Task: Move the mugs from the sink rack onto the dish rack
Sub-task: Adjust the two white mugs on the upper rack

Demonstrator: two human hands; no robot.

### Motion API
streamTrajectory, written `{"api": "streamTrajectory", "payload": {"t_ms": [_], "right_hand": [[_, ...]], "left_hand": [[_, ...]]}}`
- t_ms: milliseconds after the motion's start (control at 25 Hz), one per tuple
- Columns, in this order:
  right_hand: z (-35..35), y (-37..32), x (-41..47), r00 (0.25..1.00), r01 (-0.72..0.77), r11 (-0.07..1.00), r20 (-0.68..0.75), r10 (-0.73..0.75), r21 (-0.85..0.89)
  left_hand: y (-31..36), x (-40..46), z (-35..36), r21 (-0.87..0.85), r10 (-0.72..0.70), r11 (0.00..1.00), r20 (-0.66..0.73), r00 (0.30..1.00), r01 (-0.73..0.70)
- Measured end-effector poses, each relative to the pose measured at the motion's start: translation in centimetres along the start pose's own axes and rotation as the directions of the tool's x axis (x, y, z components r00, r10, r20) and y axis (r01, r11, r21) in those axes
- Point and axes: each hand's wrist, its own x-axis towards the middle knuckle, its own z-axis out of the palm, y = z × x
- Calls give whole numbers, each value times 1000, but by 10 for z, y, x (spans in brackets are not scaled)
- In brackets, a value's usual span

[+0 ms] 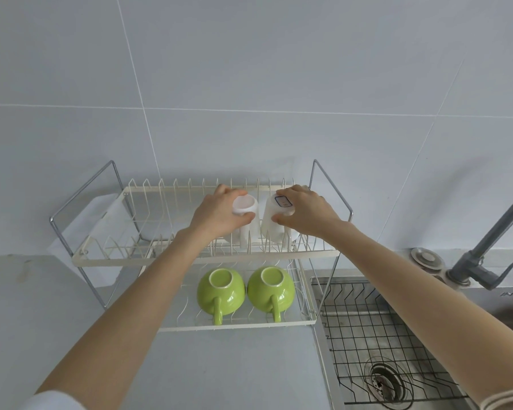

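Observation:
Two white mugs stand upside down on the upper tier of the cream dish rack (107, 261). My left hand (219, 213) grips the left white mug (245, 207) around its base. My right hand (305, 213) grips the right white mug (274, 224), which has a blue-edged label on its bottom. On the lower tier, two green mugs (221, 292) (270, 290) rest upside down side by side, handles pointing toward me. The black wire sink rack (367, 329) in the sink holds no mugs.
A steel sink (332, 374) with a drain strainer (382, 380) lies at the lower right. A grey faucet (486, 238) rises at the right edge beside a round metal cap (425, 257). Grey counter (42, 306) spreads left and in front. A tiled wall stands behind the rack.

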Motion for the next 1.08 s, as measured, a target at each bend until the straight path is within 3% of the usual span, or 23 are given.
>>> {"api": "streamTrajectory", "payload": {"t_ms": [720,1080], "right_hand": [[-1,1,1,999,27,999,36,-26,-31],[-10,-1,-1,979,73,993,197,-52,-97]], "left_hand": [[2,3,-5,73,1,997,51,999,-5],[7,5,-16,145,8,989,133,991,-28]]}}
